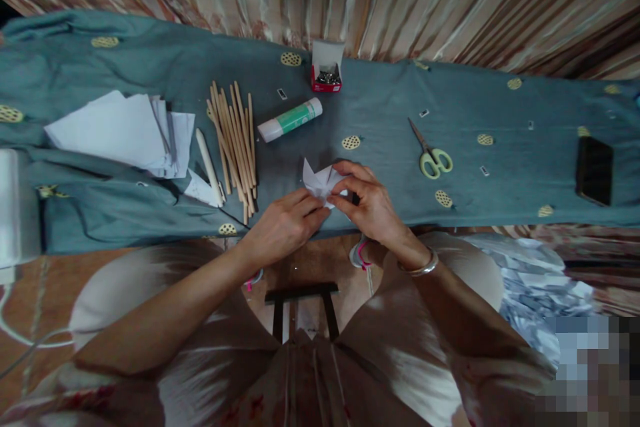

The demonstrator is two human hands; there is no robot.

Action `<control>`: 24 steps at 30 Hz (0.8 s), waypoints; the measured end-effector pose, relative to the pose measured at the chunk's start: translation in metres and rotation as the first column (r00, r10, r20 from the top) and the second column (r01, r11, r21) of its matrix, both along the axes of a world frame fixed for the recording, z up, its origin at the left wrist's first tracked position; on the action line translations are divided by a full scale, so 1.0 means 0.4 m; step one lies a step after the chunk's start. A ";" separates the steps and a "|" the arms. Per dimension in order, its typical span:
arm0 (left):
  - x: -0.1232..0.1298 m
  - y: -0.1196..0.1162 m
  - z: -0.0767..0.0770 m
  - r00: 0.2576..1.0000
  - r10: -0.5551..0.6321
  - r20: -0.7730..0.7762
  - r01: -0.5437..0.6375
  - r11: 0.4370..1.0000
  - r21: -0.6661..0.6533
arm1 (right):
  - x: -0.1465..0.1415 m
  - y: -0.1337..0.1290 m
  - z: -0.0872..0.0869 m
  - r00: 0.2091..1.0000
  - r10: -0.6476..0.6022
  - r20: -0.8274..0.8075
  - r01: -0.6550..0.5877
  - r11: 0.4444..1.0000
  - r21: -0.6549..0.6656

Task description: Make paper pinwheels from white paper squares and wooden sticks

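Legs nearest my feed, then the cloth-covered table.
Above its near edge, left hand and right hand pinch one folded paper; I judge it a shaping step, calling for steady fingertips next.

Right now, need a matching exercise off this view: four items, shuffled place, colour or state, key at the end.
1. scissors
2. glue stick
3. folded paper
4. phone

a. held between left hand and right hand
b. dark, near the cloth's right end
c. pale green handles
d. green label, white ends

Pairs: 1-c, 2-d, 3-a, 4-b
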State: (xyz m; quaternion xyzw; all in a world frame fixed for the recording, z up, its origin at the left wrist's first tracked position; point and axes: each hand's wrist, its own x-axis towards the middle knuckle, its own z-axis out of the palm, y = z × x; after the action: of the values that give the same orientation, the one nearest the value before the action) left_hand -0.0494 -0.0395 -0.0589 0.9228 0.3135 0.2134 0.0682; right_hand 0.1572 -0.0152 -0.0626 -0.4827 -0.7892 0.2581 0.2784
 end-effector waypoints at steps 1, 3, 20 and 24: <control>0.000 0.000 0.000 1.000 0.000 0.000 0.000 1.000 0.001 | 0.000 0.000 0.000 1.000 0.000 0.001 0.000 1.000 0.003; 0.000 -0.001 0.001 1.000 -0.001 -0.005 0.001 1.000 0.002 | 0.000 0.000 0.000 1.000 -0.001 0.003 0.001 1.000 0.004; -0.001 -0.002 -0.004 1.000 -0.005 -0.027 0.007 0.999 0.039 | 0.003 -0.002 -0.007 0.999 0.010 -0.037 -0.008 1.000 0.030; -0.001 -0.003 -0.004 0.999 -0.015 -0.028 0.016 0.999 0.034 | 0.004 -0.004 -0.007 0.999 0.006 -0.034 -0.005 0.999 0.035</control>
State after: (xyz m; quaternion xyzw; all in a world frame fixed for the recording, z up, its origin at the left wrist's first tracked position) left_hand -0.0500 -0.0408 -0.0604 0.9291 0.3037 0.2051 0.0496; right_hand 0.1586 -0.0169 -0.0654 -0.4711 -0.7901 0.2532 0.2994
